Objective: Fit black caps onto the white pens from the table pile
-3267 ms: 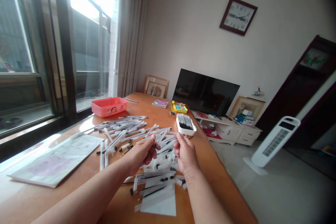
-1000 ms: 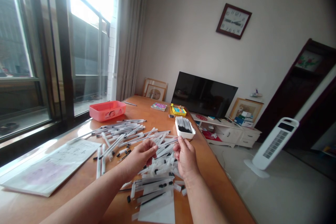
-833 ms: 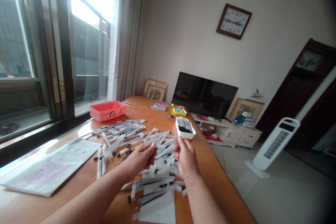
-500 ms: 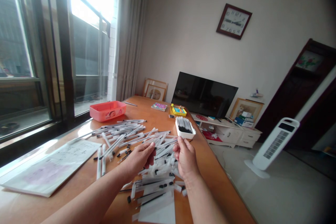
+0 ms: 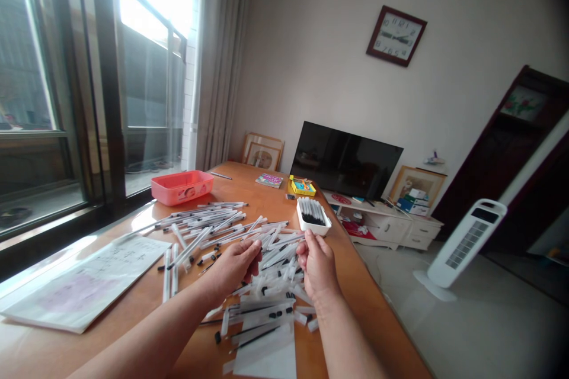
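Note:
A heap of clear pens and black-tipped refills (image 5: 231,228) covers the middle of the wooden table (image 5: 368,302). My left hand (image 5: 233,266) hovers over the heap with its fingers pinched around a clear pen barrel that runs across to my right hand (image 5: 316,263). My right hand's fingers are pinched on the other end of it. What else sits between the fingertips is too small to tell. Just beyond my right hand stands a white tray (image 5: 313,217) of black-tipped pens. A white sheet (image 5: 269,355) lies under the nearest pens.
A pink plastic bin (image 5: 181,186) stands at the far left by the window. A plastic-sleeved paper (image 5: 84,281) lies at the near left. A small book (image 5: 270,180) and a yellow box (image 5: 302,186) sit at the table's far end. A white tower fan (image 5: 460,243) stands on the floor to the right.
Both hands have stayed over the heap with only small finger movements. My right hand has shifted slightly right and away from the left. The camera view rose a little since the oldest frame.

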A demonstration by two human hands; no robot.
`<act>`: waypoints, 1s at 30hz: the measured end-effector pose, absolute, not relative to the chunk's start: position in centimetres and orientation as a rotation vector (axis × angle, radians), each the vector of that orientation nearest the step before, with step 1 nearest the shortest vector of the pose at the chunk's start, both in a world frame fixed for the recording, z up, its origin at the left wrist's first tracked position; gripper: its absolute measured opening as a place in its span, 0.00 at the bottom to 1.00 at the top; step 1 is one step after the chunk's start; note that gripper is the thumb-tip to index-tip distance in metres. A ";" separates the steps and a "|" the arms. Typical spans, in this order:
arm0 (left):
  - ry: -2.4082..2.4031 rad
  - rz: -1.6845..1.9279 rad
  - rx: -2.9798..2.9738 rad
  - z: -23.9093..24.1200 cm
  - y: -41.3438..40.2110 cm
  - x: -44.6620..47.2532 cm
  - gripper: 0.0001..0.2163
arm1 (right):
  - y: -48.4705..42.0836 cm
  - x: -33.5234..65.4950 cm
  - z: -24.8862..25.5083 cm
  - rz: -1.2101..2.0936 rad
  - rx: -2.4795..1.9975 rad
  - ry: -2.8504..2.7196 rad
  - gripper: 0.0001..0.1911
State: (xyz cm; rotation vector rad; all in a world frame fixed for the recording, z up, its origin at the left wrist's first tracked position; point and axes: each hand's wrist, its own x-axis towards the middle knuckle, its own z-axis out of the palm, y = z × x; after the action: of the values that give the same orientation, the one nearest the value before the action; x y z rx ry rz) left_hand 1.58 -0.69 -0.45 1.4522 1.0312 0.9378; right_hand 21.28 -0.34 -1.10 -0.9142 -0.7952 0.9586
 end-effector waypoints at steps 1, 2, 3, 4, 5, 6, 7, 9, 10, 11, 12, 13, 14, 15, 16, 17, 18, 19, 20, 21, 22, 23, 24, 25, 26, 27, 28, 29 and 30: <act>1.041 0.944 1.444 -0.5 -0.6 1.5 0.23 | -0.3 21.4 -1.0 0.952 -0.917 -0.791 0.20; 1.053 0.952 1.433 -0.6 -0.5 1.5 0.22 | -0.3 21.5 -1.0 0.941 -0.920 -0.788 0.20; 1.064 0.960 1.419 -0.6 -0.5 1.4 0.21 | -0.3 21.7 -0.9 0.926 -0.925 -0.783 0.21; 1.075 0.967 1.402 -0.6 -0.4 1.4 0.20 | -0.2 21.9 -0.9 0.908 -0.928 -0.779 0.21; 1.083 0.971 1.383 -0.6 -0.4 1.3 0.19 | -0.2 22.1 -0.9 0.887 -0.932 -0.771 0.22; 1.090 0.972 1.364 -0.6 -0.3 1.2 0.18 | 0.0 22.4 -0.9 0.860 -0.934 -0.759 0.22; 1.096 0.970 1.349 -0.6 -0.2 1.1 0.17 | 0.1 22.8 -0.9 0.833 -0.936 -0.746 0.22; 1.121 0.965 1.337 -0.5 -0.1 0.8 0.16 | 0.4 23.5 -0.9 0.774 -0.943 -0.709 0.21; 1.137 0.969 1.342 -0.5 0.0 0.6 0.15 | 0.5 23.9 -0.9 0.744 -0.950 -0.684 0.21; 1.155 0.975 1.349 -0.4 0.1 0.5 0.15 | 0.6 24.3 -0.9 0.715 -0.958 -0.653 0.21; 1.173 0.985 1.354 -0.4 0.2 0.3 0.15 | 0.8 24.7 -0.9 0.691 -0.968 -0.618 0.20; 1.188 0.997 1.354 -0.3 0.3 0.1 0.15 | 0.9 25.1 -0.9 0.672 -0.977 -0.579 0.20; 1.204 1.013 1.347 -0.2 0.4 -0.2 0.15 | 1.0 25.4 -0.9 0.660 -0.984 -0.542 0.19; 1.219 1.032 1.337 -0.1 0.5 -0.4 0.15 | 1.2 25.7 -1.0 0.657 -0.988 -0.509 0.18; 1.235 1.053 1.328 0.0 0.6 -0.6 0.16 | 1.3 25.9 -1.0 0.662 -0.989 -0.482 0.17; 1.252 1.073 1.324 0.1 0.7 -0.8 0.16 | 1.4 26.0 -1.1 0.672 -0.990 -0.462 0.16; 1.272 1.094 1.323 0.2 0.8 -1.0 0.17 | 1.5 26.1 -1.2 0.681 -0.992 -0.449 0.16; 1.291 1.112 1.325 0.3 0.9 -1.1 0.18 | 1.6 26.1 -1.3 0.692 -0.996 -0.441 0.15; 1.307 1.131 1.330 0.4 0.9 -1.2 0.19 | 1.6 26.1 -1.4 0.701 -1.004 -0.437 0.15; 1.318 1.150 1.340 0.4 0.9 -1.3 0.20 | 1.6 26.0 -1.5 0.710 -1.011 -0.440 0.15; 1.325 1.171 1.354 0.5 0.9 -1.3 0.21 | 1.6 25.8 -1.6 0.720 -1.016 -0.449 0.15; 1.329 1.195 1.373 0.5 0.9 -1.4 0.22 | 1.6 25.7 -1.7 0.730 -1.021 -0.464 0.16; 1.333 1.222 1.398 0.5 0.9 -1.4 0.22 | 1.5 25.5 -1.9 0.741 -1.024 -0.485 0.17; 1.341 1.248 1.431 0.4 0.9 -1.4 0.22 | 1.5 25.3 -2.0 0.752 -1.028 -0.514 0.17; 1.357 1.273 1.471 0.4 0.9 -1.4 0.21 | 1.5 25.1 -2.1 0.764 -1.030 -0.546 0.18; 1.378 1.296 1.518 0.3 0.9 -1.4 0.21 | 1.5 24.9 -2.2 0.778 -1.034 -0.577 0.19; 1.402 1.318 1.573 0.3 0.9 -1.5 0.20 | 1.4 24.7 -2.2 0.792 -1.037 -0.607 0.20; 1.423 1.338 1.630 0.2 1.0 -1.6 0.19 | 1.3 24.5 -2.3 0.806 -1.041 -0.636 0.20; 1.436 1.358 1.682 0.2 1.0 -1.7 0.18 | 1.3 24.2 -2.3 0.817 -1.047 -0.663 0.21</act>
State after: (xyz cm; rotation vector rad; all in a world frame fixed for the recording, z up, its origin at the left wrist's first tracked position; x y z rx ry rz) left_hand -1.67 1.04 0.18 1.6823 1.4360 1.3581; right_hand 24.22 1.25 -2.30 -1.0473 -0.6628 0.8167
